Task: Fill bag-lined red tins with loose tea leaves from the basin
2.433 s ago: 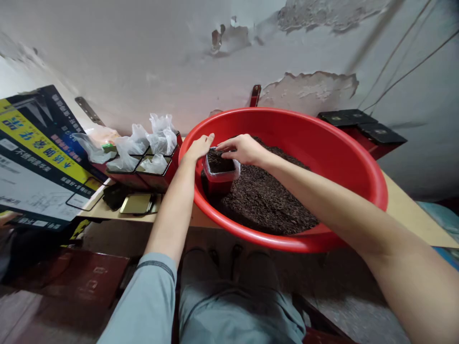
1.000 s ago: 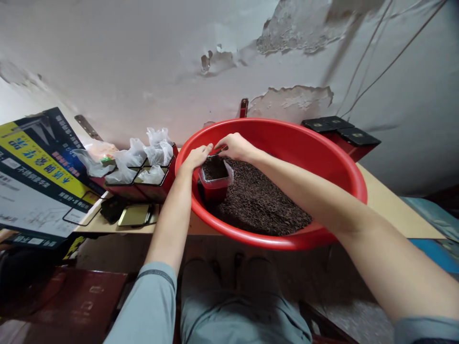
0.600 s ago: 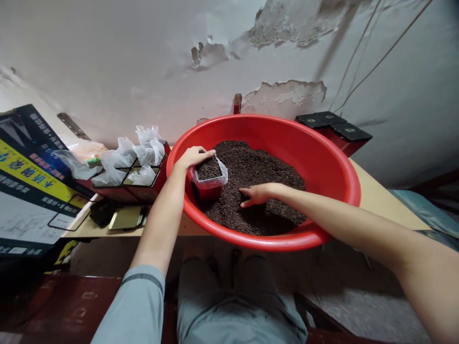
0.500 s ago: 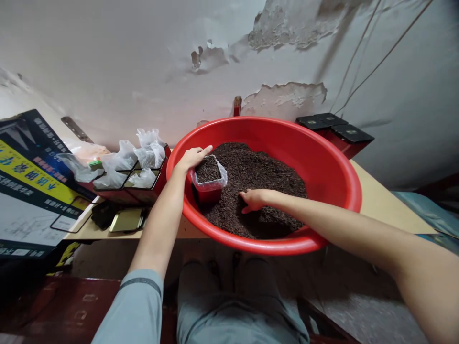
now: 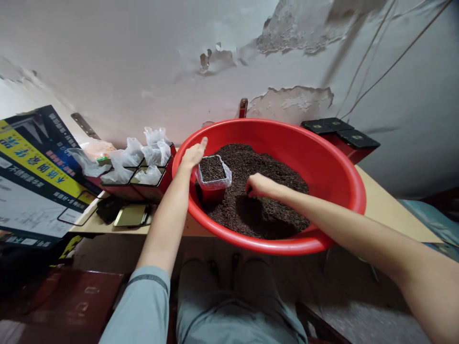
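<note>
A large red basin (image 5: 333, 177) holds a heap of dark loose grains (image 5: 247, 157). Inside its left part stands a red square tin (image 5: 213, 195), lined with a clear plastic bag and filled with the same grains. My left hand (image 5: 194, 154) is beside the tin at the basin's left rim, thumb raised and apart, holding nothing that shows. Just above the heap, right of the tin, my right hand (image 5: 261, 185) has its fingers curled together; what they hold, if anything, is hidden. A dark hollow lies in the grains below it.
Several red tins (image 5: 150, 191) with plastic liners stand left of the basin, near a gold lid (image 5: 132, 216) and a printed box (image 5: 39, 177). Closed tins with black lids (image 5: 358, 139) stand at the back right. A peeling wall rises behind.
My right hand has lifted slightly off the grains, and its spread fingers have curled in. My left hand's thumb has risen away from the tin. The whole view has shifted a little.
</note>
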Available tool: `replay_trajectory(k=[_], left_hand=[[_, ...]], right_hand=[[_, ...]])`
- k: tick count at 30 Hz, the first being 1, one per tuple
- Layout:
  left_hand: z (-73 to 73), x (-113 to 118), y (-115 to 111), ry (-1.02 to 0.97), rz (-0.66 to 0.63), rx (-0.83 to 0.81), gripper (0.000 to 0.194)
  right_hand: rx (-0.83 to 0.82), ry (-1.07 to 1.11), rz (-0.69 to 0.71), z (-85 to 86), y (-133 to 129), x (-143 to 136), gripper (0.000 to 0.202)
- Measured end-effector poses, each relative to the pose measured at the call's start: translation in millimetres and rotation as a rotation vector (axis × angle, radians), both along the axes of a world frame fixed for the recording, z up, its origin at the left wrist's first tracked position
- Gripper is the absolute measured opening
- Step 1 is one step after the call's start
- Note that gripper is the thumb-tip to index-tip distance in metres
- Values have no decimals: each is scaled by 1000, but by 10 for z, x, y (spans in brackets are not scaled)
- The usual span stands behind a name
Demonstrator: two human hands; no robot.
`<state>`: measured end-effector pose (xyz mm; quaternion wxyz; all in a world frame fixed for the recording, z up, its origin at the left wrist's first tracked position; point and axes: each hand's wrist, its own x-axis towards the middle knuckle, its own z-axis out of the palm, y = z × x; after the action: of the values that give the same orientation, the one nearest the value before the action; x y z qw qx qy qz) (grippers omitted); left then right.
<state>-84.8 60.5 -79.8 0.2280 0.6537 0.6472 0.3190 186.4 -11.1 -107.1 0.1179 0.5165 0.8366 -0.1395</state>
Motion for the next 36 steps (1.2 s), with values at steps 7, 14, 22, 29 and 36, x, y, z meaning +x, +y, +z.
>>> replay_trajectory(k=[7, 14, 22, 29, 36], left_hand=[[-17, -75, 78, -204, 91, -72, 93], [111, -69, -84, -483, 31, -311, 59], [135, -163, -225, -510, -86, -331, 33], [113, -156, -216, -436, -109, -318, 24], [120, -124, -248, -356, -91, -289, 32]], right_hand=[[182, 476, -81, 742, 243, -417, 29], [234, 583, 26, 924, 397, -1175, 33], [208, 902, -148, 700, 342, -489, 39], [-184, 104, -113, -12, 29, 231, 75], [-211, -112, 66, -166, -198, -75, 100]])
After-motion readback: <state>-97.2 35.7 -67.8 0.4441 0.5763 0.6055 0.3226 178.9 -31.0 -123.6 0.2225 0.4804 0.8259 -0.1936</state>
